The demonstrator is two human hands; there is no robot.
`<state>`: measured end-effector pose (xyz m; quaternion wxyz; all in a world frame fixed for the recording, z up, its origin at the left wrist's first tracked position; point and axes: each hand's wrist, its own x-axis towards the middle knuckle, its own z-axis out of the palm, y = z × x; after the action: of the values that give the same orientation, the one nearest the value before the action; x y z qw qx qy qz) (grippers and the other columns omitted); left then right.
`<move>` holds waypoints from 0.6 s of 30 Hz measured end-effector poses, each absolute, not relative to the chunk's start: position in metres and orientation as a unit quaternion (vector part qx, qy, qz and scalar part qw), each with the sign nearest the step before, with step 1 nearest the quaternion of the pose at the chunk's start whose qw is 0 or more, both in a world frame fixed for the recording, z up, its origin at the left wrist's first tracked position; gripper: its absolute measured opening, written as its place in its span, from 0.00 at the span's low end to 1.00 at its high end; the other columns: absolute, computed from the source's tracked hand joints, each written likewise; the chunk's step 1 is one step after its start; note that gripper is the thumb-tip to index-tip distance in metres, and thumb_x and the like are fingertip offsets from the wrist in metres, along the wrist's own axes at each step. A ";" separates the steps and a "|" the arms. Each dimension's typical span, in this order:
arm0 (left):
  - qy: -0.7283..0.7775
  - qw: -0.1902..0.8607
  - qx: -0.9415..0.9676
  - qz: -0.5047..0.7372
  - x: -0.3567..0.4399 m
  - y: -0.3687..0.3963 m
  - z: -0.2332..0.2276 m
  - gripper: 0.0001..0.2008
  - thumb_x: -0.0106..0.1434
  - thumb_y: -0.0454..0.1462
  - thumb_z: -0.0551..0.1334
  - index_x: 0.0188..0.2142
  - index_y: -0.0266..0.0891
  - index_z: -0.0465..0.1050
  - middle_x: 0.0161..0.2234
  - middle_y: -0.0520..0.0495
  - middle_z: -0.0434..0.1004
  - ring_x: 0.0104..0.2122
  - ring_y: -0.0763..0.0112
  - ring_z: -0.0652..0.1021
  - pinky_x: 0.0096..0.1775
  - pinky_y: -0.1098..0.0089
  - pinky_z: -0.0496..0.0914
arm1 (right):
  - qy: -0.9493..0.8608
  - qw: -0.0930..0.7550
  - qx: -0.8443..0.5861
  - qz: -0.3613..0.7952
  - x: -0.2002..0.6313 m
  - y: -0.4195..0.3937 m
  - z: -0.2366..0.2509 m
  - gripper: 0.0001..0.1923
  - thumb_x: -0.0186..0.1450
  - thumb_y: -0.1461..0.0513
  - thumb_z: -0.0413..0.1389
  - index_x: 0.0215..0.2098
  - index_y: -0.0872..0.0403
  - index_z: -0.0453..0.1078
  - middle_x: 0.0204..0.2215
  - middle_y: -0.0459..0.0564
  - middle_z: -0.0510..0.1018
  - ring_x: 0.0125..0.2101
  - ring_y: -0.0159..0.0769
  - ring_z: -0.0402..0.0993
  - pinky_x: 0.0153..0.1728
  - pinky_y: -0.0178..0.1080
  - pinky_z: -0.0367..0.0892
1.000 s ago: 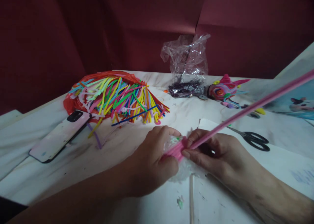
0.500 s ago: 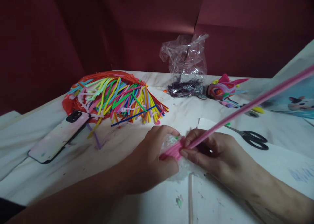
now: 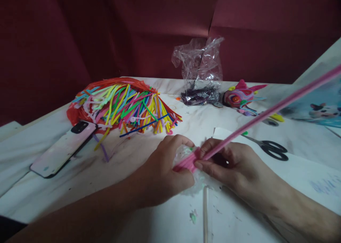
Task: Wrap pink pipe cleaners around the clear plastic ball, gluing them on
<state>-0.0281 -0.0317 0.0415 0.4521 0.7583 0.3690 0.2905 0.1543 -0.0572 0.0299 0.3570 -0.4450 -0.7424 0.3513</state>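
My left hand [image 3: 170, 168] is closed around a whitish, translucent object [image 3: 195, 187] with green flecks, whose kind I cannot make out. Rows of pink pipe cleaner [image 3: 188, 161] lie side by side across it, under my left fingers and thumb. Between thumb and fingertips, my right hand [image 3: 229, 163] pinches a long pink pipe cleaner [image 3: 266, 114] where it meets these rows. Its long free part slants up past the right edge of the view. Part of the translucent object is hidden by my hands.
Many coloured pipe cleaners [image 3: 138, 111] spill from a red bag [image 3: 73, 115] behind a phone [image 3: 64, 149]. Further back are a clear plastic bag [image 3: 201, 65] and a colourful craft figure [image 3: 238, 95]. Black-handled scissors [image 3: 274, 150] rest on white paper [image 3: 301, 172] at right.
The view has shifted slightly, moving the background a little to the left. Both hands keep nearly the same grip, and the pipe cleaner's free part still slants up to the right.
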 end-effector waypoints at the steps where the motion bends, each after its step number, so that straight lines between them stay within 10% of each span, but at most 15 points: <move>1: 0.377 0.441 0.764 0.282 -0.028 -0.032 0.042 0.21 0.46 0.29 0.56 0.42 0.42 0.63 0.34 0.50 0.67 0.43 0.58 0.67 0.40 0.62 0.65 | -0.742 0.356 -0.446 0.352 0.155 -0.057 0.030 0.19 0.64 0.55 0.47 0.33 0.65 0.67 0.28 0.49 0.63 0.29 0.30 0.62 0.28 0.24 0.60; 18: 0.363 0.456 0.765 0.274 -0.029 -0.031 0.042 0.18 0.52 0.32 0.55 0.44 0.43 0.62 0.37 0.49 0.69 0.46 0.57 0.66 0.40 0.61 0.65 | -0.737 0.343 -0.439 0.384 0.157 -0.056 0.030 0.19 0.66 0.53 0.46 0.32 0.64 0.63 0.26 0.49 0.61 0.27 0.30 0.60 0.27 0.25 0.58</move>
<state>-0.0293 -0.0309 0.0416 0.4558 0.7654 0.3625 0.2736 0.1572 -0.0563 0.0303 0.3426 -0.4392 -0.7365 0.3838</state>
